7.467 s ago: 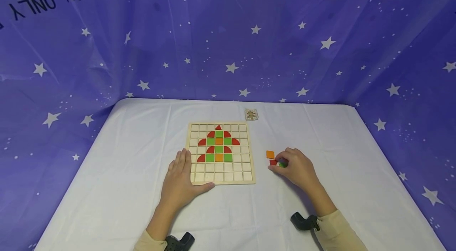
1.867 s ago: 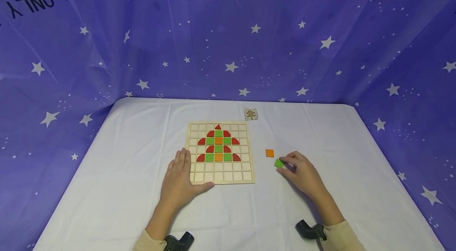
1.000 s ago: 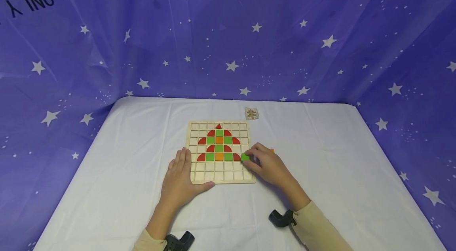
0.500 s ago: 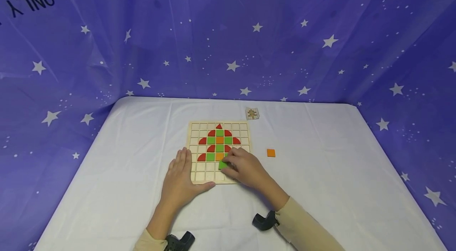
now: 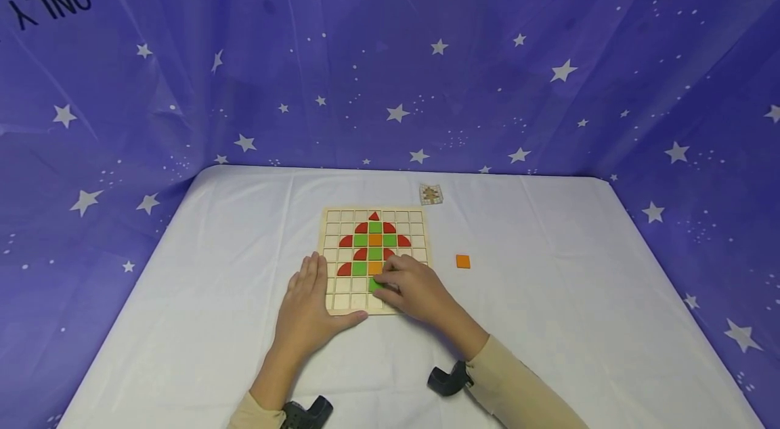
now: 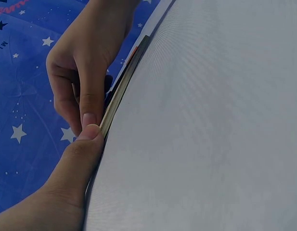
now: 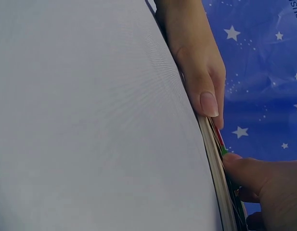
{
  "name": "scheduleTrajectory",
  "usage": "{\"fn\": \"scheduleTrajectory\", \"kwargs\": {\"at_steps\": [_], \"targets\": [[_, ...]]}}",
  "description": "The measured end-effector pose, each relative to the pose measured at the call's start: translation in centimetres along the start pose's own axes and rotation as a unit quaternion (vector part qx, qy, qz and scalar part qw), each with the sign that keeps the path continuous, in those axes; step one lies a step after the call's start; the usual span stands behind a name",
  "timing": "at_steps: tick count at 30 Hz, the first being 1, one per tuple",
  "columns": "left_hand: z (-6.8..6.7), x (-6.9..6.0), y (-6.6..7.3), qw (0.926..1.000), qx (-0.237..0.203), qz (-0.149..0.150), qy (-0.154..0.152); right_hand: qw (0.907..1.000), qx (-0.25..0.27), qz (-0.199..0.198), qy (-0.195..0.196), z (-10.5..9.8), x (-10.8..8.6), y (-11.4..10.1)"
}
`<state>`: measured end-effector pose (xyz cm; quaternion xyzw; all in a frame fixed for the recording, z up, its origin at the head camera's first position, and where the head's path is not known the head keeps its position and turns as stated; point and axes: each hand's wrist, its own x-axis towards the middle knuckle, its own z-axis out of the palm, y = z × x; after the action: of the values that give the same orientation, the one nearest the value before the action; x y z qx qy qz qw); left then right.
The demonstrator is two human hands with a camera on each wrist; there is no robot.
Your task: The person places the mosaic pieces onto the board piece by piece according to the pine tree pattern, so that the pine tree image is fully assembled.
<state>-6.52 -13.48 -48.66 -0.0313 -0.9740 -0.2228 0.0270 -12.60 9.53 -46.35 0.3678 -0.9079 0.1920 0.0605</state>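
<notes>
A square wooden grid board point(image 5: 341, 302) lies on the white table, with red, green and orange tiles set in a tree shape. My left hand point(image 5: 305, 310) rests along its left side, fingers straight, thumb at the front edge. Between thumb and fingers my right hand point(image 5: 414, 287) pinches a green square tile point(image 5: 374, 285), at the cell below the lower orange tile point(image 5: 374, 268). That hand covers the board's lower right cells. In the right wrist view a sliver of green point(image 7: 225, 151) shows at the fingertips of the right hand point(image 7: 264, 180).
One loose orange square tile point(image 5: 463, 261) lies right of the board. A small clear piece with a brown tree picture point(image 5: 430, 194) lies behind the board's right corner. A purple star-patterned curtain point(image 5: 390, 77) rises behind the table.
My right hand has picked up the green tile right of the board and carried it left onto the grid. A red quarter piece was added earlier at row right. The left hand stays put.
</notes>
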Motion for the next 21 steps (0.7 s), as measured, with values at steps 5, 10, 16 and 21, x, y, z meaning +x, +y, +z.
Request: {"fn": "scheduleTrajectory", "kwargs": {"at_steps": [5, 10, 16, 21], "targets": [[-0.03, 0.00, 0.02, 1.0000, 0.000, -0.001, -0.002, 0.9999, 0.010, 0.006, -0.004, 0.04, 0.14, -0.07], [0.04, 0.02, -0.05, 1.0000, -0.001, 0.001, 0.000, 0.9992, 0.031, 0.023, -0.004, 0.10, 0.26, -0.07], [0.16, 0.05, -0.13, 1.0000, 0.005, 0.002, -0.001, 0.9984, 0.044, 0.036, 0.002, 0.35, 0.34, 0.09], [0.13, 0.01, -0.06, 1.0000, 0.002, 0.002, 0.000, 0.9984, 0.045, 0.036, 0.001, 0.28, 0.31, 0.05]]}}
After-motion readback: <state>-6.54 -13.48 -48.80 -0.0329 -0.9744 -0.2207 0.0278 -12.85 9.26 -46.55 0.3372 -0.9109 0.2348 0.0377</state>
